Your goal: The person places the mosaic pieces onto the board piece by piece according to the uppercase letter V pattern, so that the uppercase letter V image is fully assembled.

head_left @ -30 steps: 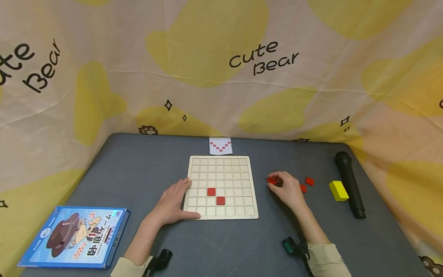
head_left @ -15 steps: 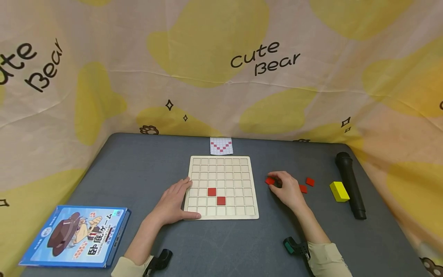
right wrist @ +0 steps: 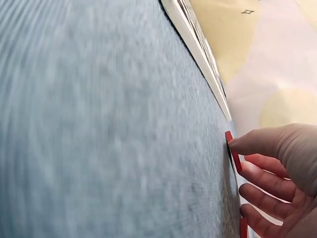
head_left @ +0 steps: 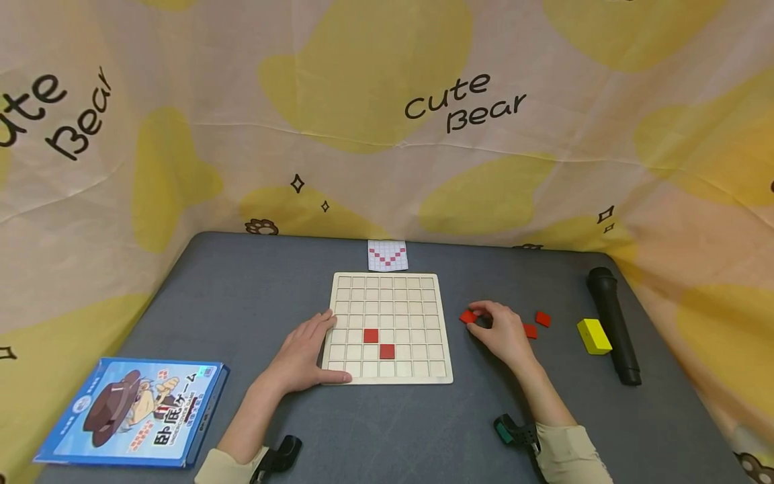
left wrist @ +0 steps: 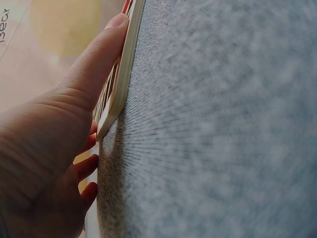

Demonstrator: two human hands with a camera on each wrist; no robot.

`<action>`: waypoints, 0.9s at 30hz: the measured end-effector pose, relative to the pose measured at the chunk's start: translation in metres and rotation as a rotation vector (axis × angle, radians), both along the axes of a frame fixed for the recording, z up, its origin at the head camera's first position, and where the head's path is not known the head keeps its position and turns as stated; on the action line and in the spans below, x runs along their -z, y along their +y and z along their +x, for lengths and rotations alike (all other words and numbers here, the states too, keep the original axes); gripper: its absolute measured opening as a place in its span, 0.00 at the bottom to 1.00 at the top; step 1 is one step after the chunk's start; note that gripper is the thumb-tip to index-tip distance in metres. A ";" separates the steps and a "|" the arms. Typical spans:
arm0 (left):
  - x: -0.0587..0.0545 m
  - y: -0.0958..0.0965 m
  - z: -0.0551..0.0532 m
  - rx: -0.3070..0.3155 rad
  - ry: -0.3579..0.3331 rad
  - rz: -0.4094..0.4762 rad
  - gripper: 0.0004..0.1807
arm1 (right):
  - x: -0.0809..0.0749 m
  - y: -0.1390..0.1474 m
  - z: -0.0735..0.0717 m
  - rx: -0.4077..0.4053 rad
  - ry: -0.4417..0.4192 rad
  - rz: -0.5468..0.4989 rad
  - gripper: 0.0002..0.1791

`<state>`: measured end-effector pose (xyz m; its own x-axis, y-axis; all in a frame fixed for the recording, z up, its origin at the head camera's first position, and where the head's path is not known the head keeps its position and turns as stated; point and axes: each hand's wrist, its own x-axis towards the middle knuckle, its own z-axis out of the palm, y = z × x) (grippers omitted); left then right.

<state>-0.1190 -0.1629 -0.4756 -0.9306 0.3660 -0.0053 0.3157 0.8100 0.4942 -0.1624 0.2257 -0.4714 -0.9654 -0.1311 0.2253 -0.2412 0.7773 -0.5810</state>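
My left hand [head_left: 296,353] rests at the left side of a pale wooden grid board [head_left: 444,336]. Its thumb lies along the front edge and its fingertips touch the left edge; the left wrist view shows the thumb [left wrist: 101,54] straight on the board's rim. Two red square tiles sit diagonally in the grid, an upper-left tile [head_left: 371,335] and a lower-right tile [head_left: 387,351]. Right of the board, my right hand [head_left: 500,333] pinches a loose red tile [head_left: 467,316] between thumb and fingers, low over the table. That tile [right wrist: 234,151] stands tilted in the right wrist view.
Two more red tiles lie beyond my right hand, a nearer tile [head_left: 530,331] and a farther tile [head_left: 543,318]. A yellow block [head_left: 594,336] and black microphone [head_left: 613,326] are farther right. A pattern card [head_left: 388,256] lies behind the board; a blue game box [head_left: 136,413] sits front left.
My right hand's red tile has shifted slightly left, toward the board, and more of it shows past the fingertips. My left hand and the board stay in place.
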 end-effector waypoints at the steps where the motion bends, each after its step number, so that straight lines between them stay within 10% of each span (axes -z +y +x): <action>1: 0.000 0.000 0.000 0.000 -0.001 -0.001 0.60 | 0.000 -0.002 0.000 -0.004 -0.001 -0.009 0.18; 27: -0.001 0.000 0.001 -0.007 -0.021 0.007 0.60 | -0.005 -0.089 -0.001 -0.142 -0.080 -0.194 0.18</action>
<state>-0.1185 -0.1625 -0.4746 -0.9329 0.3593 -0.0225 0.2993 0.8089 0.5060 -0.1634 0.1362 -0.4662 -0.9561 -0.2289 0.1828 -0.2872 0.6106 -0.7380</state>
